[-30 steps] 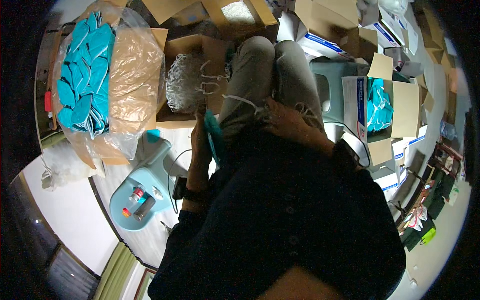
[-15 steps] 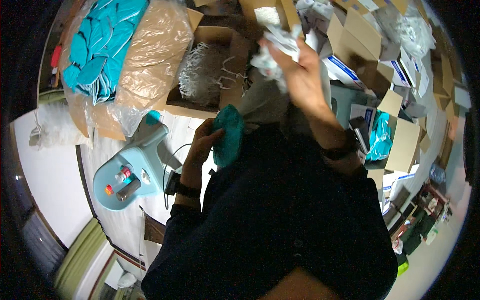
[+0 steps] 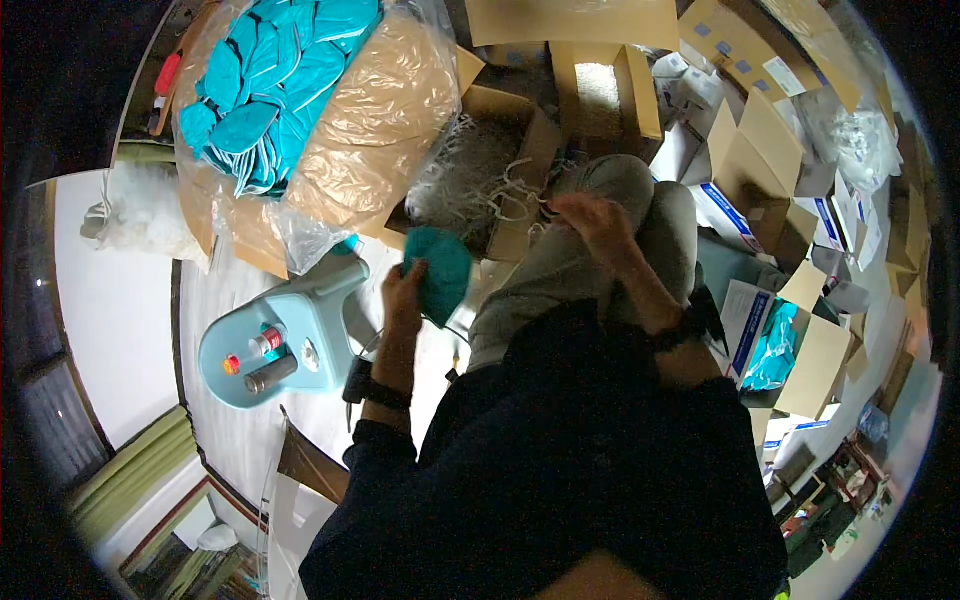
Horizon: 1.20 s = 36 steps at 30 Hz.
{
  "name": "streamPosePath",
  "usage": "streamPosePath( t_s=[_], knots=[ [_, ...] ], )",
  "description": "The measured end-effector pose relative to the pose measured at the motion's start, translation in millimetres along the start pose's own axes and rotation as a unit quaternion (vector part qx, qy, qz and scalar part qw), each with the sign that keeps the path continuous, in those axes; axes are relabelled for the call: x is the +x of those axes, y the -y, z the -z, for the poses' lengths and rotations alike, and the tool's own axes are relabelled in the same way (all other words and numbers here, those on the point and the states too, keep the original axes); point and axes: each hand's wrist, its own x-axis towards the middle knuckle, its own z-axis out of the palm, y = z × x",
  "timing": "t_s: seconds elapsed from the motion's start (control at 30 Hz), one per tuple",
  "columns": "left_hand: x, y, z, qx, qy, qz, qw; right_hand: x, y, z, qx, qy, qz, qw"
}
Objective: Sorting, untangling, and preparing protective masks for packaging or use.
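Pale floor (image 3: 225, 295) shows at left, the left hand (image 3: 402, 290), left of centre, pinches a teal pad (image 3: 444, 275), the right hand (image 3: 597, 222), upper centre, has lost its earlier white bundle and bends over trousers (image 3: 540, 280), its blurred fingers' hold unclear, and a white carton (image 3: 741, 308) at right bears blue print.

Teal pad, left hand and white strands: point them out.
Teal pad (image 3: 443, 275): head view, middle of its face.
Left hand (image 3: 402, 293): head view, middle of the hand.
White strands (image 3: 462, 185): head view, middle of pile.

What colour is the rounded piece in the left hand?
Teal: the rounded piece in the left hand, shown best in the head view.
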Motion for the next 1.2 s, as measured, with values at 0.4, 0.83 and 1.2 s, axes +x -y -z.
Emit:
streamPosePath(
  t_s=[0.4, 0.83, 1.2],
  knots=[
    [133.7, -321.8, 73.8, -0.326, -0.034, -0.213, 0.92, -115.5, -77.7, 49.4, -0.263, -0.166, -0.012, 0.95],
    [19.0, -32.4, -305.5, 0.484, 0.217, -0.447, 0.72, -120.1, -70.1, 67.0, -0.073, -0.148, -0.023, 0.986],
    [-30.9, -67.7, -324.5, 0.484, 0.275, -0.302, 0.774, -232.1, -110.4, 194.5, -0.106, -0.577, -0.042, 0.809]
  ],
)
